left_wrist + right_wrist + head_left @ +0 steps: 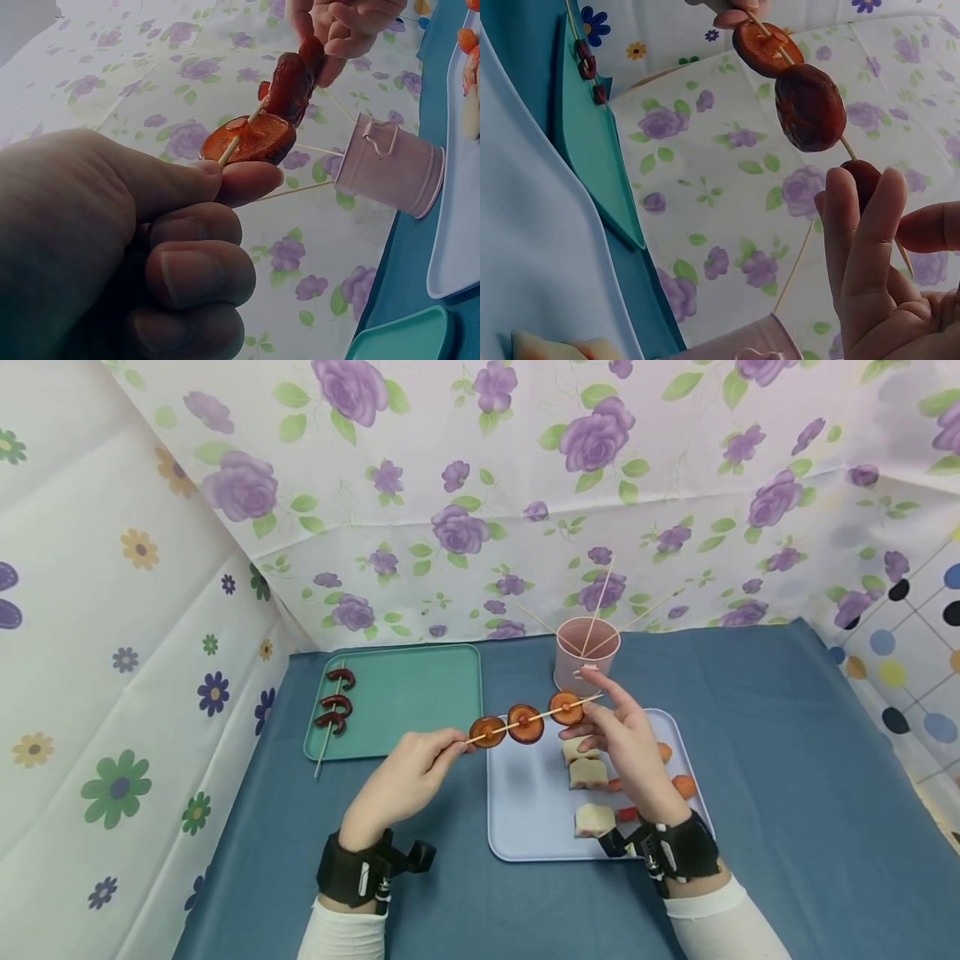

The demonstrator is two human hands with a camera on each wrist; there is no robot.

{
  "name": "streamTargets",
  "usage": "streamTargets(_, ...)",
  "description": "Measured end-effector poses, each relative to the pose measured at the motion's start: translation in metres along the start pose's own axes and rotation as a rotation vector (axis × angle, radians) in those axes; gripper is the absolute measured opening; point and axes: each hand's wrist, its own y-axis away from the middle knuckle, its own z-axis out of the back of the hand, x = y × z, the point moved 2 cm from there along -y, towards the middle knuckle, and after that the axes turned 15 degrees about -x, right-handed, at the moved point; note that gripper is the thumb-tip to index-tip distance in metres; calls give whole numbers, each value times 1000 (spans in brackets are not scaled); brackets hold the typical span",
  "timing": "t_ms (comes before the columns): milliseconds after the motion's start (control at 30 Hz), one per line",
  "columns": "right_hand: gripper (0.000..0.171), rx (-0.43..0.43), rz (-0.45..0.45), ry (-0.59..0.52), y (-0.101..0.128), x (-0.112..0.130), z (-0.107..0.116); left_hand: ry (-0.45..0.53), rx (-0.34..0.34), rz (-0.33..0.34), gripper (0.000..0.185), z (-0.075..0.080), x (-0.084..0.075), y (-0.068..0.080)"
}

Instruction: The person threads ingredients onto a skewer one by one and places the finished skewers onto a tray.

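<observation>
Partly hidden skewer (534, 720), left hand (405, 777) pinching

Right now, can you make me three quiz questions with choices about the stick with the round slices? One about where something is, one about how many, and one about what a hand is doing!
1. Where does the pink cup stand?
A. on the green tray
B. on the blue cloth behind the pale blue tray
C. in the left hand

2. How many round slices sit on the held skewer?
A. one
B. three
C. five

3. What is the left hand doing?
A. pinching the skewer's end
B. lying flat on the table
C. holding the cup

Answers: 1 B, the head view shows it past the tray's far edge. 2 B, three slices show in a row. 3 A, its fingers pinch the stick.
</observation>
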Motion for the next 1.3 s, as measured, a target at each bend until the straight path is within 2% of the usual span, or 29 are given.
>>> streamTargets(300, 52, 31, 0, 10, 1, -1, -1, -8, 7, 1, 21, 1, 1, 0)
streamTargets(800, 54, -15, -16, -3, -3, -2, 3, -24, -22, 11, 24, 7, 3, 1)
streamTargets(1033, 53, 0, 3, -6, -2, 1, 5, -35, -104, 37, 26, 12, 7, 0)
streamTargets(1167, 56, 14, 4, -10, 0, 0, 5, -4, -173, 111, 30, 15, 19, 5)
streamTargets(1300, 58, 25, 9, -11, 0, -1, 4, 11, -277, 191, 31, 22, 37, 15)
